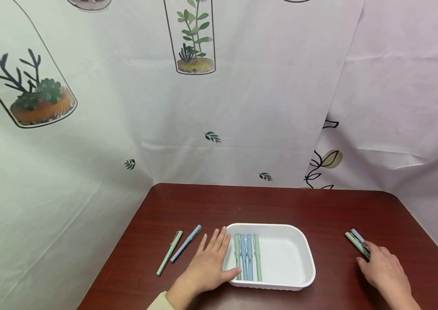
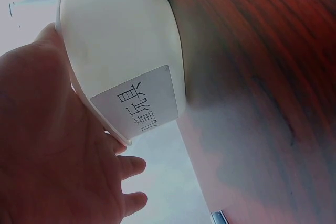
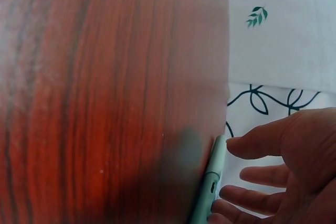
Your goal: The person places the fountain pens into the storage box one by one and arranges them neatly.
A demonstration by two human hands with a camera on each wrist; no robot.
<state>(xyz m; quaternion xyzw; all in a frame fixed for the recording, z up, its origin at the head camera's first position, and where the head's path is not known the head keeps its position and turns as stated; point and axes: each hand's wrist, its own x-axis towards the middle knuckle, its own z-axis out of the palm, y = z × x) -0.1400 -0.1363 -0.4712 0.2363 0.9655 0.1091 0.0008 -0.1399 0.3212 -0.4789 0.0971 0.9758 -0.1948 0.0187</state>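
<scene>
My left hand (image 1: 211, 265) rests on the left rim of a white plastic tray (image 1: 286, 258), its fingers straight and spread. In the left wrist view the palm lies along the tray's outer wall (image 2: 115, 35). Several pale green and blue pens stand side by side in the tray's left part, among them a green pen (image 1: 257, 258). At the right, my right hand (image 1: 387, 267) is over the near ends of a green pen (image 1: 354, 243) and a blue pen (image 1: 357, 234), thumb and fingers apart. Whether its fingertips bear on these pens is unclear.
Left of the tray, another green pen (image 1: 169, 253) and another blue pen (image 1: 186, 243) lie on the dark red wooden table (image 1: 281, 204). A printed white cloth (image 1: 242, 112) hangs behind the table. On the tray's wall is a label (image 2: 139, 100) with printed characters.
</scene>
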